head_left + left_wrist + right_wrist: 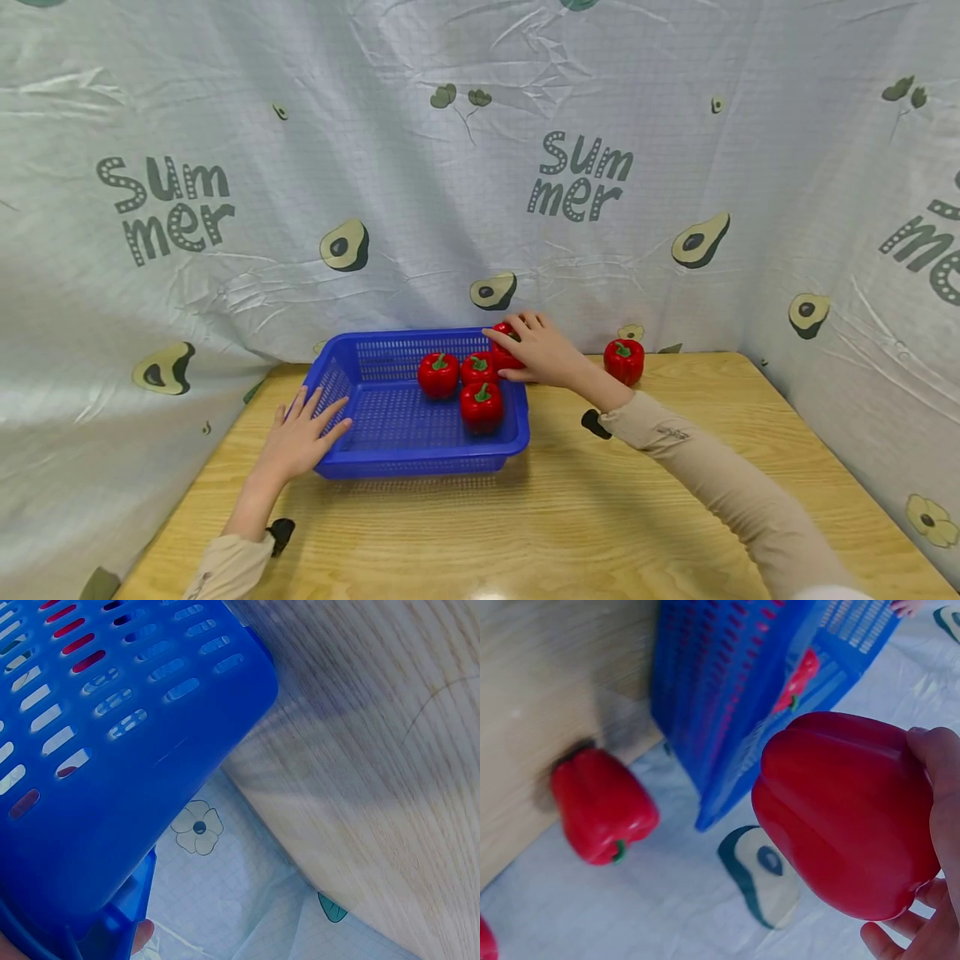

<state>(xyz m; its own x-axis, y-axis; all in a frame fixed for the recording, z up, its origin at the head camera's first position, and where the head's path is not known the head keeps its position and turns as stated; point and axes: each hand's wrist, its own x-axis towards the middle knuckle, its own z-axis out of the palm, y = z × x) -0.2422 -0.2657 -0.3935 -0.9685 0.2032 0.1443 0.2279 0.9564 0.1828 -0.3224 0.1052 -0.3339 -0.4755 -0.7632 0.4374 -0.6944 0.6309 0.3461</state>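
My right hand (542,350) grips a red bell pepper (847,814) at the right end of a blue plastic basket (420,467); its fingers and thumb curve round the pepper. The right wrist view shows this pepper raised beside the basket wall (720,690). Inside the basket, towards its right side, sit three red bell peppers, one of them the front pepper (482,408). My left hand (294,442) rests on the basket's left rim with its fingers spread and fairly straight. Only a fingertip (142,936) shows clearly by the rim in the left wrist view.
Right of the basket, another red bell pepper (624,362) stands near the back edge of the wooden table (600,517). The right wrist view shows a pepper (604,806) on the table close to the basket. A printed white cloth (420,208) hangs behind.
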